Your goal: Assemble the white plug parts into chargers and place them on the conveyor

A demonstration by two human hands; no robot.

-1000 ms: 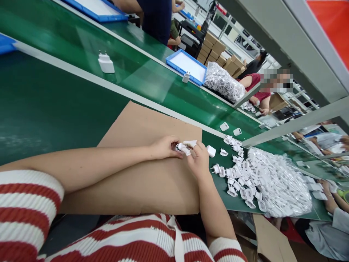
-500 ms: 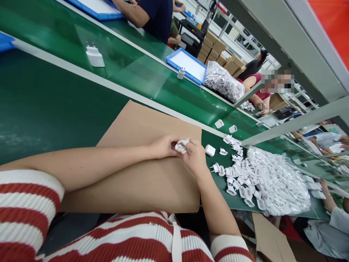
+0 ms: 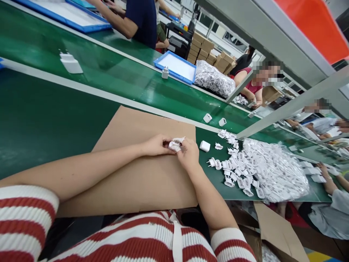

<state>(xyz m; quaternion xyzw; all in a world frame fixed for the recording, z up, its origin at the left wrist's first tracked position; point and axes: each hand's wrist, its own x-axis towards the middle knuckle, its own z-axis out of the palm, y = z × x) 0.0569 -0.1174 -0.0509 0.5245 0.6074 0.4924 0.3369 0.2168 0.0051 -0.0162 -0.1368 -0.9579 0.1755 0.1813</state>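
My left hand [image 3: 156,145] and my right hand [image 3: 188,154] meet over a brown cardboard sheet [image 3: 139,171], and both pinch a small white plug part [image 3: 174,145] between their fingertips. White finger cots cover some fingertips of my right hand. Just right of my hands a white adapter body [image 3: 204,146] lies on the green table [image 3: 40,120]. Beyond it spreads a heap of loose white plug parts [image 3: 234,171] spilling from a clear bag [image 3: 275,171].
A green conveyor belt [image 3: 114,72] carries a white charger [image 3: 71,63], a second charger [image 3: 165,72] and two adapter bodies [image 3: 214,119]. Blue trays [image 3: 177,67] and another bag of parts [image 3: 214,78] lie on the far side, where other people work. Metal frame bars [image 3: 294,105] cross at right.
My hands have closed together on the plug part and stayed over the cardboard. The chargers and adapter bodies on the belt have shifted left. The camera has tilted slightly.
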